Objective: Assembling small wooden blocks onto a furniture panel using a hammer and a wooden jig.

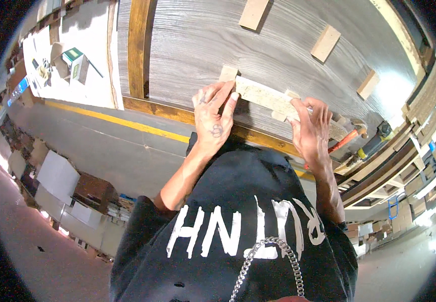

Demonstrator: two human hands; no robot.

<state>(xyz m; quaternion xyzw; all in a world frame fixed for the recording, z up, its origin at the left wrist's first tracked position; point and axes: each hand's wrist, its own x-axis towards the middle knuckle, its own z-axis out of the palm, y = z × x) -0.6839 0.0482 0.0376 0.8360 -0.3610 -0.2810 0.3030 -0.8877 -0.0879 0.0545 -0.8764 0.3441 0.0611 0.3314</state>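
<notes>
Nearest me, both forearms reach up over my dark shirt. My left hand (pixel 212 117) presses the left end of a pale chipboard strip (pixel 273 101), fingers (pixel 228 103) narrow, pinching its edge. My right hand (pixel 309 128) clamps the strip's right half, fingers curled over the top. The strip lies flat on the grey wood-grain panel (pixel 278 45) near its front rail (pixel 177 113). It looks stiff, light, rough-edged; best held at both ends. Beyond, small wood blocks (pixel 325 43) dot the panel.
</notes>
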